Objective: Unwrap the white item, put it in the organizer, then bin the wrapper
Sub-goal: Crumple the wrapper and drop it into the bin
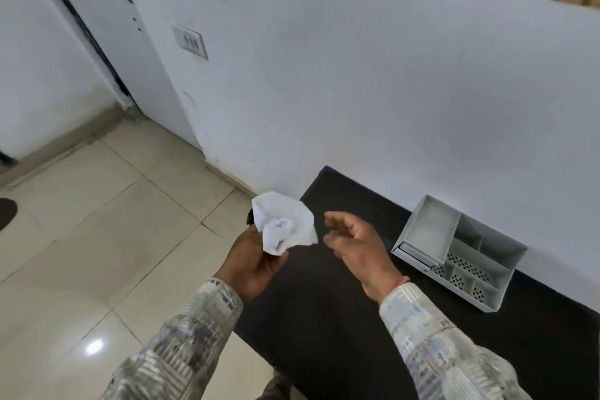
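Observation:
My left hand (255,265) grips a crumpled white wrapper (284,226) from below, over the left edge of the black table (341,318). A small dark object peeks out behind the wrapper's left side; what it is cannot be told. My right hand (355,247) hovers just right of the wrapper, fingers curled and apart, holding nothing. The grey desk organizer (487,256) stands on the table against the wall, to the right of both hands. It has a raised tray at the upper left and several perforated compartments. Whether anything lies inside it cannot be told.
A white wall (357,91) runs behind the table, with a switch plate (191,41) on it. Glossy beige floor tiles (97,253) spread to the left. A white door (48,58) with a dark frame stands at the far left. No bin is visible.

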